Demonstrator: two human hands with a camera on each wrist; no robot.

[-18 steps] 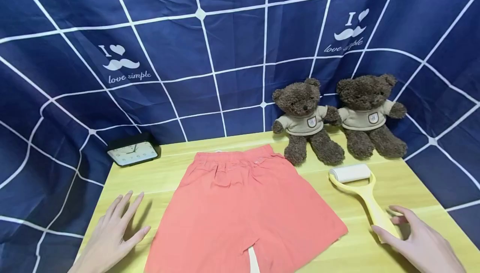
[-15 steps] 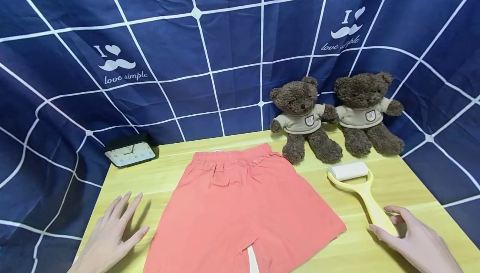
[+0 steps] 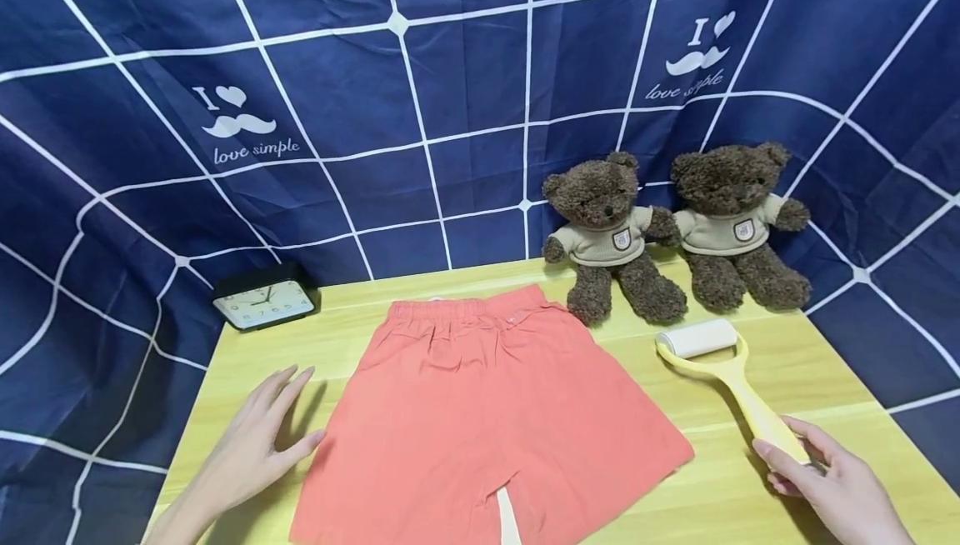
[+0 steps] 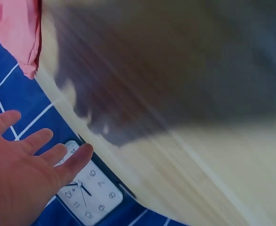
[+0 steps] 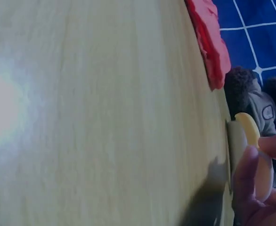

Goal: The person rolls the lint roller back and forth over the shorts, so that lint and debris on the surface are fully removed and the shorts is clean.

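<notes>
Coral shorts (image 3: 480, 412) lie spread on the yellow wooden table, waistband toward the back. My right hand (image 3: 840, 474) grips the handle end of a yellow lint roller (image 3: 750, 399), whose white roller head points to the back left. In the right wrist view, thumb and fingers pinch the lint roller's handle (image 5: 263, 176). At the shorts' left edge hovers my left hand (image 3: 251, 441), fingers extended and holding nothing. Its thumb tip is close to the fabric; whether it touches I cannot tell. The left wrist view shows that hand (image 4: 29, 174) with fingers spread.
Two brown teddy bears in beige sweaters, a left one (image 3: 603, 232) and a right one (image 3: 738, 224), sit at the back right. A black desk clock (image 3: 266, 299) stands at the back left. Behind the table (image 3: 352, 299) hangs a blue gridded cloth (image 3: 480, 170).
My right hand has closed around the lint roller's handle, having been loosely beside it. My left hand has moved right and slightly up toward the shorts.
</notes>
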